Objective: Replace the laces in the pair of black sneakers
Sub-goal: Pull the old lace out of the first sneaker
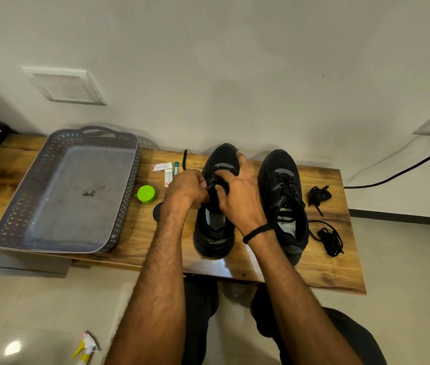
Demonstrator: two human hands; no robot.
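Nearest, two bare forearms reach over the wooden table (pixel 327 275) to the sneaker being worked (pixel 213 233). Its grey tongue lies bare, with no lace across the upper eyelets. The left hand (pixel 187 189) is curled and pinches a black lace (pixel 184 159) at the low eyelets; the lace's free end trails away behind the knuckles. The right hand (pixel 235 191) is clamped over the forefoot to steady the shoe, though its thumb may also be nipping the lace; the black-on-black there is hard to read.

Just beside it the second sneaker (pixel 285 201) is threaded right up. Farther right lie two loose lace bundles (pixel 331 241), probably the old pair.

So I judge one shoe done and this one barely begun, with most eyelets and the tying left.
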